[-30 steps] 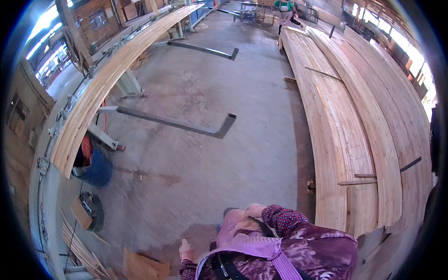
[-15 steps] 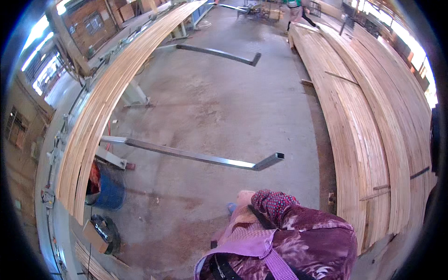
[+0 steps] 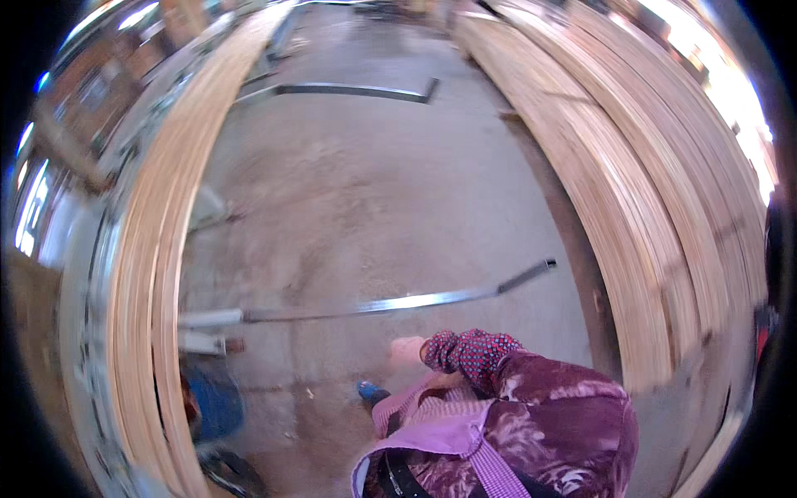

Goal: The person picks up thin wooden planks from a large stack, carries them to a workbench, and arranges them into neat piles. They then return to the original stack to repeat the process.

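Above the dusty concrete floor (image 3: 365, 191), between two long stacks of wooden boards (image 3: 631, 207), one hand (image 3: 405, 352) hung at the end of a purple patterned sleeve (image 3: 473, 353), holding nothing, its grip too blurred to tell, near a long metal bar (image 3: 398, 303) lying across the floor.

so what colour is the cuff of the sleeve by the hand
Dark with small red and pale dots, on the cuff next to the hand; the head view shows it.
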`<state>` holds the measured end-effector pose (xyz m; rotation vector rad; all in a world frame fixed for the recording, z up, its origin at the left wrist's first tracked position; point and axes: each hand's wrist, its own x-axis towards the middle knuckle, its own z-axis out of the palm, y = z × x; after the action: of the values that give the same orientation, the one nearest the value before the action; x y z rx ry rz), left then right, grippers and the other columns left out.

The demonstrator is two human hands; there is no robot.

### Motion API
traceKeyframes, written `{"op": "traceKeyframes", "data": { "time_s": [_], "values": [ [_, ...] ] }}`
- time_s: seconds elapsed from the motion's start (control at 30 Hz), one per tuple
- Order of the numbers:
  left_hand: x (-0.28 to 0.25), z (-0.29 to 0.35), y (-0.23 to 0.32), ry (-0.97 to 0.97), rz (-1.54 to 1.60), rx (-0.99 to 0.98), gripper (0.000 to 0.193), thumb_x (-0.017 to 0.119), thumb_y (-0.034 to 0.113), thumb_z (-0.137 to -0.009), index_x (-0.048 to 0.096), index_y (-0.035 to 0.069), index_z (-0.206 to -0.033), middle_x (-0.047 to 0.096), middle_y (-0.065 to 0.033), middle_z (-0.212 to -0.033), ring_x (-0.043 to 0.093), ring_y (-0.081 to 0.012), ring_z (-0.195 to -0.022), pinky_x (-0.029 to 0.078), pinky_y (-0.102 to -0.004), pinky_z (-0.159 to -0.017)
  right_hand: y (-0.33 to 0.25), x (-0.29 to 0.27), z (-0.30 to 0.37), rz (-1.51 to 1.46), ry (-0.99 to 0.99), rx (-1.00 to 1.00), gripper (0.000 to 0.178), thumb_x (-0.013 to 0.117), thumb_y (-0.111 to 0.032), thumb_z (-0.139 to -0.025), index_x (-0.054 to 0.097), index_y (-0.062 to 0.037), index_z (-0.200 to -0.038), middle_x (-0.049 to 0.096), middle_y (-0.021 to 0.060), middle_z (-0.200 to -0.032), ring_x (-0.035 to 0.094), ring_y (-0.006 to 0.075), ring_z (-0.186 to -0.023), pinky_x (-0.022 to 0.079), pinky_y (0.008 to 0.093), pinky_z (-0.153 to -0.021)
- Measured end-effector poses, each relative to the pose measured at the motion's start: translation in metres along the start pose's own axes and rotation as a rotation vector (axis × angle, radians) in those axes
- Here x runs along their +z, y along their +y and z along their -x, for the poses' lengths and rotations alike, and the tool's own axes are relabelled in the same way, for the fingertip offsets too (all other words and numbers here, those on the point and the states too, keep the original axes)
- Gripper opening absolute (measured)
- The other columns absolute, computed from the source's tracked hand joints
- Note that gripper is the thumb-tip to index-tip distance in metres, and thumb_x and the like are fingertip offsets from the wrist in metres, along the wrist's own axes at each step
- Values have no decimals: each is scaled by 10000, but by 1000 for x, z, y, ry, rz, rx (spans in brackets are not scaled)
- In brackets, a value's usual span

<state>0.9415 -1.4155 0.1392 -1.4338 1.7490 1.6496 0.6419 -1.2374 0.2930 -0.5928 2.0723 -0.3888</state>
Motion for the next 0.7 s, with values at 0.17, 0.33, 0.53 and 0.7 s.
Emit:
{"op": "traceKeyframes", "data": {
  "time_s": [0.17,0.33,0.53,0.7],
  "values": [
    [-18,-66,98,-218,-239,105,556,529,451,-953,587,-14,-1252,618,-192,-1130,590,-341,-1020,469,-438,-907,15,6,-3,-123,14,52,400,612,-346,-839,721,-49,-1083,705,186,-1086,673,341,-1048,540,447,-878],
    [-45,-102,168,-295,-398,132,558,534,442,-946,579,-14,-1266,612,-207,-1157,582,-358,-1050,461,-443,-930,31,12,-22,-207,191,101,346,573,-263,-845,716,-23,-1049,703,186,-1075,677,343,-1019,547,448,-866],
    [-70,-139,225,-324,-502,172,563,539,431,-939,569,-14,-1283,604,-226,-1190,574,-377,-1086,452,-450,-958,25,-10,-7,-163,360,-15,350,536,-250,-855,691,-18,-1067,696,184,-1071,670,341,-1030,534,445,-886],
    [-53,-142,244,-385,-530,261,568,544,421,-933,561,-14,-1297,597,-241,-1217,567,-394,-1116,445,-455,-981,16,-42,-15,-401,358,158,368,563,-285,-864,686,-46,-1114,677,175,-1153,654,352,-1067,527,456,-913]
  ]
}}
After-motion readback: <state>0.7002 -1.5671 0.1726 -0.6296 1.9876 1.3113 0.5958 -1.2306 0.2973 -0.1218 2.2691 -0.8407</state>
